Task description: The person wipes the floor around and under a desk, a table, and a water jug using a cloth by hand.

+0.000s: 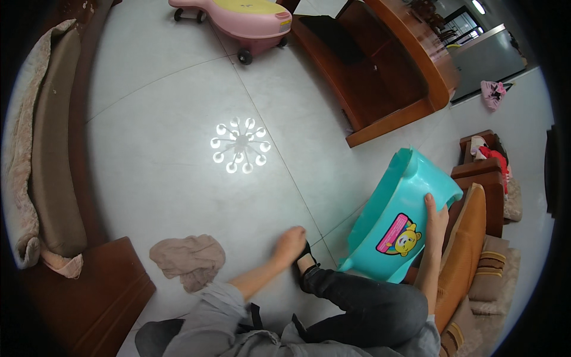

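My right hand [436, 219] grips the upper rim area of a teal plastic tub [412, 209], thumb on the outer wall and fingers around the far side. The tub is tipped on its side at my right, its opening facing left, with a cartoon bear sticker [400, 236] on the wall. My left hand [291, 243] is curled into a loose fist above the floor by my black shoe [308, 254], slightly blurred; I see nothing in it. A crumpled brown-beige cloth [189, 261] lies on the floor at the left of my left forearm.
A pink ride-on toy car [250, 22] stands at the top. A wooden coffee table [392, 85] is at the upper right. Wooden seats with cushions flank me: a brown cushion [58, 143] at left, an orange cushion [461, 250] at right. Lamp reflections show on the tiled floor [178, 196].
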A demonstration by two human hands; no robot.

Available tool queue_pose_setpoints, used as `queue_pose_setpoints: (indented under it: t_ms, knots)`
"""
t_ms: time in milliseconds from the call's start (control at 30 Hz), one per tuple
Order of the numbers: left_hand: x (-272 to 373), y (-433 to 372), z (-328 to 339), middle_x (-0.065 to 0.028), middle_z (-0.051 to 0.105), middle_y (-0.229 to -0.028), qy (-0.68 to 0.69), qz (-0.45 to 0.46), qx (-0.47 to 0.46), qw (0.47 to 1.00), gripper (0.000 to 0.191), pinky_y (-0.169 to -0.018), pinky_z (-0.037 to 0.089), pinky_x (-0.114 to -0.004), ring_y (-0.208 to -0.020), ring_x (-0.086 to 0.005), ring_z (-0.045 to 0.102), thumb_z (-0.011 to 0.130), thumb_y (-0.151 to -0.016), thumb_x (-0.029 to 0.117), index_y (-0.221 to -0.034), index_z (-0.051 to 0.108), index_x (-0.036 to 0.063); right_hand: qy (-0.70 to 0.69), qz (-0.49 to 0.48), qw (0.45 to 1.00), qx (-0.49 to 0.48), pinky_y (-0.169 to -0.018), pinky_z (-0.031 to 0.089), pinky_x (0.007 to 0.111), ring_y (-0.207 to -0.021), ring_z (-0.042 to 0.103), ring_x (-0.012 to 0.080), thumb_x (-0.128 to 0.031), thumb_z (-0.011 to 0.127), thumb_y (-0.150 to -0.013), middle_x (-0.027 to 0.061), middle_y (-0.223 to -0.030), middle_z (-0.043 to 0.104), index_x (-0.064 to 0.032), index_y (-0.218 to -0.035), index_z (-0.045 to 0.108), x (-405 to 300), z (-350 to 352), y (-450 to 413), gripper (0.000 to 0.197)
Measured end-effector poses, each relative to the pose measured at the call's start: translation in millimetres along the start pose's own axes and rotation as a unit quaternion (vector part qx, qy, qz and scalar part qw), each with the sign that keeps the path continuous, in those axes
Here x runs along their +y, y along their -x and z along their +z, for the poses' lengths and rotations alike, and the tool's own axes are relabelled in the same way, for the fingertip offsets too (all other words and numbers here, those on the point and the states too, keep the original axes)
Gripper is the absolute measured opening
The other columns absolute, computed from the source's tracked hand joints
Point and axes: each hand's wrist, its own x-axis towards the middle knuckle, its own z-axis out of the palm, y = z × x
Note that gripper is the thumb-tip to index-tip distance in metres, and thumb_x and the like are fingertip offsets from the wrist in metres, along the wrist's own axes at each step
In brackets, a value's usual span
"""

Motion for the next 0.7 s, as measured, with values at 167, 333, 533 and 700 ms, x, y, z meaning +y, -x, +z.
queue_pose_setpoints:
  t_ms: [167, 333, 533, 700]
  knots:
    - [-43, 16, -145, -0.0131, 0.052, -0.079, -0.227, 0.163, 0.03, 0.96, 0.012, -0.058, 0.047, -0.042, -0.069, -0.0321, 0.055, 0.057, -0.081, 0.017, -0.082, 0.053, 0.0058, 0.031, -0.026, 0.998, -0.042, -0.085, 0.044, 0.033, -0.095, 0.057, 0.0225, -0.043, 0.064, -0.081, 0.0169, -0.105, 0.059, 0.0068, -0.114, 0.051, -11, 31, -23, 0.061]
    - [-51, 62, -219, -0.009, 0.05, -0.085, -0.388, 0.175, 0.05, 0.903, 0.022, -0.055, 0.047, -0.037, -0.074, -0.0273, 0.051, 0.065, -0.075, 0.023, -0.083, 0.052, 0.0068, 0.193, -0.027, 0.976, -0.093, -0.068, 0.05, 0.035, -0.074, 0.064, 0.0257, -0.052, 0.066, -0.075, 0.0167, -0.083, 0.065, 0.0052, -0.105, 0.055, -10, 40, -31, 0.065]
    - [-39, 94, -244, -0.011, 0.049, -0.105, -0.474, 0.138, 0.019, 0.869, 0.049, -0.061, 0.044, -0.036, -0.082, -0.0256, 0.049, 0.07, -0.067, 0.04, -0.104, 0.056, 0.0101, 0.342, -0.068, 0.925, -0.15, -0.064, 0.049, 0.036, -0.068, 0.063, 0.0282, -0.051, 0.069, -0.07, 0.0167, -0.076, 0.064, 0.0048, -0.115, 0.052, 18, 49, -38, 0.073]
    - [-42, 101, -229, -0.0134, 0.049, -0.11, -0.514, 0.163, 0.006, 0.842, 0.059, -0.068, 0.042, -0.037, -0.087, -0.0276, 0.049, 0.069, -0.066, 0.048, -0.11, 0.056, 0.011, 0.465, -0.054, 0.864, -0.188, -0.063, 0.048, 0.04, -0.071, 0.063, 0.0346, -0.049, 0.068, -0.071, 0.0209, -0.08, 0.064, 0.005, -0.129, 0.038, 36, 53, -32, 0.085]
